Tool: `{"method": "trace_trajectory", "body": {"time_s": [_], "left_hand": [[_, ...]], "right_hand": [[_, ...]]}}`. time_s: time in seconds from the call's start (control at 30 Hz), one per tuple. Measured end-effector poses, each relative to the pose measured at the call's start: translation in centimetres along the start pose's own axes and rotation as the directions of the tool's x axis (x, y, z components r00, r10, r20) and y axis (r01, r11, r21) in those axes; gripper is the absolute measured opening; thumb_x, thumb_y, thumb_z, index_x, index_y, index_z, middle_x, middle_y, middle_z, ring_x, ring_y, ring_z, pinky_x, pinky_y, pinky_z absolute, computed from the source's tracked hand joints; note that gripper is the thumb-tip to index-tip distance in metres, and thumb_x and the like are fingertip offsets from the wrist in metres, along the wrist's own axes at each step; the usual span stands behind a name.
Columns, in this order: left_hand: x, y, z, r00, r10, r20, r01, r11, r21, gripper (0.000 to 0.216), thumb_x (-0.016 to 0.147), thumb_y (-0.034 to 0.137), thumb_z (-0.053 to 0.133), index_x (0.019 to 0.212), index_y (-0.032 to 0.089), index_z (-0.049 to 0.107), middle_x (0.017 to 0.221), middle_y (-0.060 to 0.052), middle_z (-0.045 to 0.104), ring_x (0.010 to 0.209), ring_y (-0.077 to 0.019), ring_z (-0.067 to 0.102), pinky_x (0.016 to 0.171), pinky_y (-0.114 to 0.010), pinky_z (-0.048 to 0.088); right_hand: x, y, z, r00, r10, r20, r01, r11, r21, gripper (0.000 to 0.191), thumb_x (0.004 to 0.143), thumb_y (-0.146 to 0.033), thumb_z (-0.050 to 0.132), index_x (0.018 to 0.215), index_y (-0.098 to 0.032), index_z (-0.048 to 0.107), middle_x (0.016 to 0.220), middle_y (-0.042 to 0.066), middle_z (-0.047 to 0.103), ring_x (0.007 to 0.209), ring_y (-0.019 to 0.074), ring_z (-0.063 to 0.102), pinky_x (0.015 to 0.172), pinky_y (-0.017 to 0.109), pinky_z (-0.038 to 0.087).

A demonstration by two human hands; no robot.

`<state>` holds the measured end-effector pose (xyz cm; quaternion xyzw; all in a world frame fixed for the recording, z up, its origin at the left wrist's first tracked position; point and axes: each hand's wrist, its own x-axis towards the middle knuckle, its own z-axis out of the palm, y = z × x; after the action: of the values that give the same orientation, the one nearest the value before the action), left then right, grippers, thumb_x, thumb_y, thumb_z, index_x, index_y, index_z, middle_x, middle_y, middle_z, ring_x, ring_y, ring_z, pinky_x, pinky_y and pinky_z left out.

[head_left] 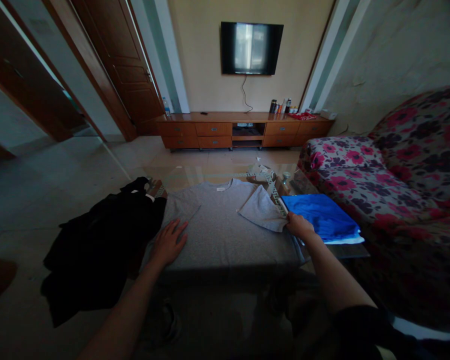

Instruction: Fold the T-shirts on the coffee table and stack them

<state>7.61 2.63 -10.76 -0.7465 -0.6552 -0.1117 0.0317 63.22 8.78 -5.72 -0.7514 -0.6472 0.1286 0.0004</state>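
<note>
A grey T-shirt (221, 235) lies spread over the glass table, its neckline at the far side and its lower part hanging over the near edge. My left hand (169, 242) rests flat on the shirt's left side, fingers spread. At the right, my right hand (299, 225) is closed on the end of the right sleeve, which lies across the shirt's front. Just beyond that hand sits a folded blue garment (322, 215) with a lighter layer beneath it. A heap of black clothing (108, 235) lies left of the shirt.
Crumpled plastic (261, 173) and a small glass jar (286, 176) stand near the table's far edge (187, 172). A flower-patterned sofa (360, 175) borders the right side. Across the floor is a low wooden cabinet (213, 131) under a wall-mounted television (252, 48).
</note>
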Motion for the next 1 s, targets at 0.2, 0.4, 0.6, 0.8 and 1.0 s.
{"method": "trace_trajectory", "body": {"time_s": [0.2,0.4,0.6,0.8,1.0], "left_hand": [[0.0,0.3,-0.4,1.0,-0.008,-0.004,0.008,1.0,-0.023,0.053,0.101,0.045,0.041,0.152,0.034,0.048,0.163,-0.003,0.042,0.149,-0.0273,0.037,0.12,-0.049,0.032],[0.0,0.6,-0.6,1.0,-0.027,0.0,0.027,0.999,-0.019,0.053,0.1,0.045,0.042,0.151,0.034,0.05,0.163,-0.003,0.041,0.149,-0.0274,0.037,0.119,-0.049,0.032],[0.1,0.2,0.1,1.0,-0.009,-0.017,0.009,1.0,0.007,0.053,0.102,0.045,0.039,0.152,0.032,0.048,0.163,-0.004,0.041,0.149,-0.0272,0.036,0.12,-0.048,0.031],[0.2,0.0,0.1,1.0,0.002,-0.013,-0.002,1.0,0.012,0.053,0.102,0.046,0.04,0.153,0.033,0.047,0.162,-0.003,0.041,0.149,-0.0267,0.037,0.12,-0.046,0.031],[0.3,0.2,-0.2,1.0,0.002,-0.007,-0.002,1.0,-0.004,0.053,0.102,0.045,0.041,0.153,0.034,0.047,0.162,-0.004,0.042,0.149,-0.0278,0.036,0.121,-0.048,0.03]], "right_hand": [[0.0,2.5,-0.5,0.998,-0.061,-0.018,0.062,0.995,0.072,0.015,0.082,-0.022,0.067,0.093,-0.019,0.075,0.097,0.009,0.077,0.096,0.0242,0.071,0.081,0.028,0.048],[0.2,1.3,-1.3,0.989,0.069,-0.128,-0.06,0.996,0.068,0.023,0.086,-0.025,0.062,0.103,-0.016,0.074,0.101,0.017,0.075,0.096,0.0296,0.07,0.082,0.035,0.05],[3.4,-6.0,-1.1,0.91,-0.259,-0.324,0.287,0.957,0.042,0.047,0.098,-0.027,0.047,0.143,-0.014,0.053,0.145,0.018,0.056,0.133,0.0269,0.053,0.114,0.035,0.037],[6.3,-8.4,2.5,0.94,-0.295,-0.173,0.286,0.955,-0.075,0.061,0.105,-0.042,0.031,0.164,-0.026,0.025,0.171,0.004,0.02,0.156,0.0304,0.016,0.124,0.052,0.018],[8.6,-8.0,4.1,0.97,-0.107,-0.219,0.099,0.994,-0.044,0.078,0.103,-0.061,0.023,0.164,-0.013,0.024,0.17,0.015,0.019,0.157,0.0337,0.014,0.124,0.053,0.016]]}}
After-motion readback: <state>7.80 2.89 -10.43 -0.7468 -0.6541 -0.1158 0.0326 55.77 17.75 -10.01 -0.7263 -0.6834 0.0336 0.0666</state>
